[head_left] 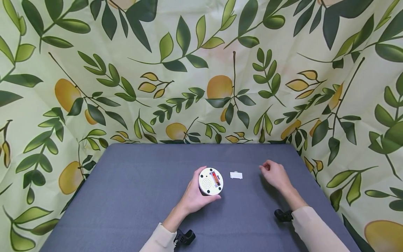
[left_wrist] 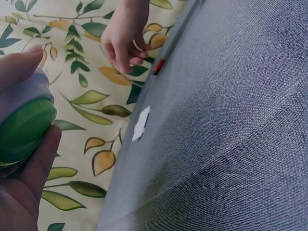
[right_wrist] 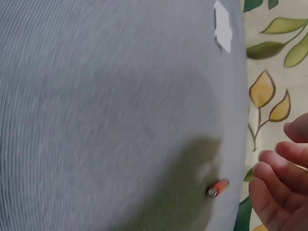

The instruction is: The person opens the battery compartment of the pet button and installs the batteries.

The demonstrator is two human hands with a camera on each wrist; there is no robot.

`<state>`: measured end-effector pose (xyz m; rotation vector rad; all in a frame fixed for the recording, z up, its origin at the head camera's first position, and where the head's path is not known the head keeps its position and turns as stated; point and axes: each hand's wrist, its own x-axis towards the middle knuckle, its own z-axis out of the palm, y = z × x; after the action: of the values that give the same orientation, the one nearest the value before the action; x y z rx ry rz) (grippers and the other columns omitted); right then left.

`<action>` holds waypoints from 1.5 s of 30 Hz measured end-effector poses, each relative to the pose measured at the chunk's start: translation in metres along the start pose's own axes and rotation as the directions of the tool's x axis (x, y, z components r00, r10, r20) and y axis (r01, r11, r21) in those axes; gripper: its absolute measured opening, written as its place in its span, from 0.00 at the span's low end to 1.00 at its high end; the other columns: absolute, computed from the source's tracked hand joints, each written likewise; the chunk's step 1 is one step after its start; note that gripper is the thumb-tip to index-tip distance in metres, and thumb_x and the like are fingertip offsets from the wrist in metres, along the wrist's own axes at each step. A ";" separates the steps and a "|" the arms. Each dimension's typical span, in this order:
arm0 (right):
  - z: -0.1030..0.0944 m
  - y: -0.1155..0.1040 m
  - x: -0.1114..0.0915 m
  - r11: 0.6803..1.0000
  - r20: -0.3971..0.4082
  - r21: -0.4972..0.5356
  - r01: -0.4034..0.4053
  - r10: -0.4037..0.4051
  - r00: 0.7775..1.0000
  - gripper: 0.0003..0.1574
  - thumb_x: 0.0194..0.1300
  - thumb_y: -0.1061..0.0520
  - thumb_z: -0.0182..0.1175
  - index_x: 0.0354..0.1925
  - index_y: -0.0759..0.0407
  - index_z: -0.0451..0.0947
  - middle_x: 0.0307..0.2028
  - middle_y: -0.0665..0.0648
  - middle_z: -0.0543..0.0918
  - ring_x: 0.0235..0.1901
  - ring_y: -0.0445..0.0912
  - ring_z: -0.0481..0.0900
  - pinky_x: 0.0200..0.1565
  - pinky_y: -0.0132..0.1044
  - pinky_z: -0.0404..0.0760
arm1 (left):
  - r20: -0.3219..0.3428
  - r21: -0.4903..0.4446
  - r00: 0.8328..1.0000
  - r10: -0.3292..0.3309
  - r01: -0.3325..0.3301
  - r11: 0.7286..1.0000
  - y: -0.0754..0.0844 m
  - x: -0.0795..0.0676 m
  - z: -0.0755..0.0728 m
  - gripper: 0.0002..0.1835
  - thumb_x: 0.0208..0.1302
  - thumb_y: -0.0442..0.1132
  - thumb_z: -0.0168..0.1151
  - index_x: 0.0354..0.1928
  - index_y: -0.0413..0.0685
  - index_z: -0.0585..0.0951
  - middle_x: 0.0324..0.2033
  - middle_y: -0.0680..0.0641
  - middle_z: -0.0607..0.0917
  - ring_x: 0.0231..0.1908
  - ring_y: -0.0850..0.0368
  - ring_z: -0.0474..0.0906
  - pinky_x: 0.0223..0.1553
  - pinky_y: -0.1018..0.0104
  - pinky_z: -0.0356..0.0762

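Note:
My left hand (head_left: 196, 197) grips a round device (head_left: 206, 183) by its sides, its white underside facing up. That underside has dark round feet, a patch of small holes and an uncovered battery compartment with red (head_left: 215, 178) inside; how many batteries it holds I cannot tell. The left wrist view shows the device's green and white side. Over the table at the right is my right hand (head_left: 277, 176), its fingers loosely bent (right_wrist: 276, 187) with nothing between them. A red and black battery (right_wrist: 218, 187) lies on the table below it, hidden in the head view.
A small white battery cover (head_left: 236, 175) lies flat on the grey cloth-covered table (head_left: 151, 196), between the two hands. Leaf-and-fruit patterned fabric (head_left: 189, 77) hangs behind the table and along its sides. Each wrist carries a black camera mount (head_left: 185, 238).

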<state>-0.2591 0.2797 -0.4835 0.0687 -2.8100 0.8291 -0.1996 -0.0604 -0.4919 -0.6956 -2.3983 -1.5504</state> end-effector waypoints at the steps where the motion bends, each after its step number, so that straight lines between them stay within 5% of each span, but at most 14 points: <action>1: -0.001 0.002 0.000 1.000 -0.005 -0.022 0.000 -0.001 1.000 0.12 0.67 0.52 0.56 0.34 0.60 0.77 0.24 0.53 0.78 0.22 0.45 0.72 0.26 0.39 0.69 | 0.002 -0.002 1.000 -0.008 0.008 1.000 0.000 0.000 0.000 0.56 0.37 0.56 0.79 0.69 0.63 0.55 0.56 0.55 0.74 0.53 0.58 0.71 0.54 0.57 0.68; 9: -0.003 0.021 -0.001 0.985 -0.028 -0.168 0.029 -0.034 0.999 0.15 0.66 0.49 0.55 0.35 0.60 0.77 0.28 0.56 0.78 0.26 0.49 0.73 0.25 0.43 0.70 | 0.012 -0.006 0.999 -0.035 0.035 0.999 0.000 0.000 0.000 0.56 0.37 0.57 0.79 0.68 0.65 0.56 0.55 0.57 0.73 0.54 0.59 0.71 0.55 0.57 0.68; 18: 0.001 0.034 -0.002 0.967 0.035 -0.253 0.037 -0.029 0.999 0.21 0.66 0.48 0.55 0.44 0.66 0.76 0.39 0.65 0.79 0.37 0.60 0.78 0.33 0.56 0.74 | 0.009 0.001 1.000 -0.026 0.025 1.000 -0.001 -0.001 0.002 0.56 0.37 0.56 0.79 0.69 0.64 0.55 0.56 0.56 0.74 0.53 0.58 0.71 0.54 0.56 0.68; 32: 0.010 0.047 -0.001 0.974 0.080 -0.223 0.038 -0.020 0.997 0.14 0.64 0.55 0.59 0.43 0.64 0.77 0.37 0.64 0.78 0.34 0.57 0.77 0.32 0.54 0.73 | 0.017 0.019 1.000 0.006 -0.006 1.000 -0.002 -0.001 0.002 0.57 0.38 0.56 0.79 0.69 0.51 0.56 0.56 0.53 0.74 0.53 0.56 0.71 0.54 0.57 0.68; 45: 0.011 0.045 0.000 0.984 0.071 -0.175 0.041 -0.029 0.997 0.11 0.62 0.60 0.56 0.41 0.67 0.77 0.34 0.64 0.81 0.30 0.55 0.77 0.32 0.52 0.73 | 0.003 0.022 1.000 0.025 -0.025 0.999 -0.002 -0.001 0.003 0.56 0.38 0.56 0.79 0.69 0.59 0.56 0.55 0.53 0.75 0.52 0.56 0.72 0.53 0.57 0.69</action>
<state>-0.2661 0.3117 -0.5169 0.1202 -2.9240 0.5775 -0.1993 -0.0587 -0.4948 -0.7207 -2.3959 -1.5125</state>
